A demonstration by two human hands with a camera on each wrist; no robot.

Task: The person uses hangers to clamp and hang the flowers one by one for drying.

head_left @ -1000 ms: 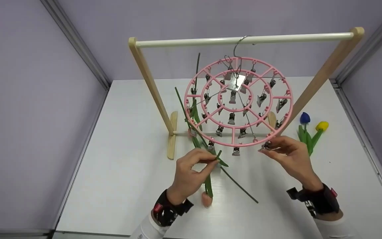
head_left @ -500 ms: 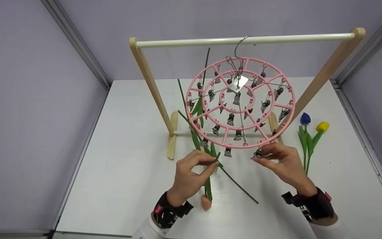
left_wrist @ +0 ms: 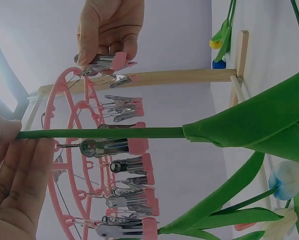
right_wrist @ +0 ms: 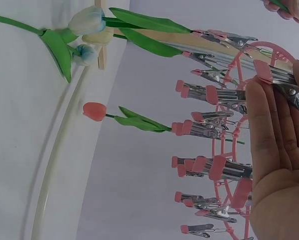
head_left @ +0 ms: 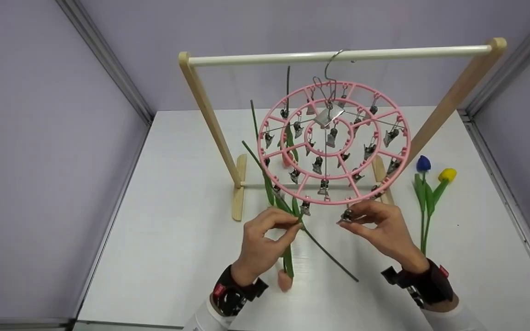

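Under the near rim of the pink clip hanger (head_left: 334, 142), which hangs from the wooden rack's rail (head_left: 338, 56), both hands work. Left hand (head_left: 262, 243) pinches the green stem of an artificial tulip (head_left: 288, 257) between thumb and fingertips, bloom hanging down toward the counter (head_left: 164, 239). Right hand (head_left: 380, 225) pinches a metal clip (head_left: 347, 215) on the hanger's near rim, fingers curled round it. Judged step: clipping the stem. The next move probably calls for bringing stem and clip together. Blue and yellow tulips (head_left: 430, 184) lie right of the hanger.
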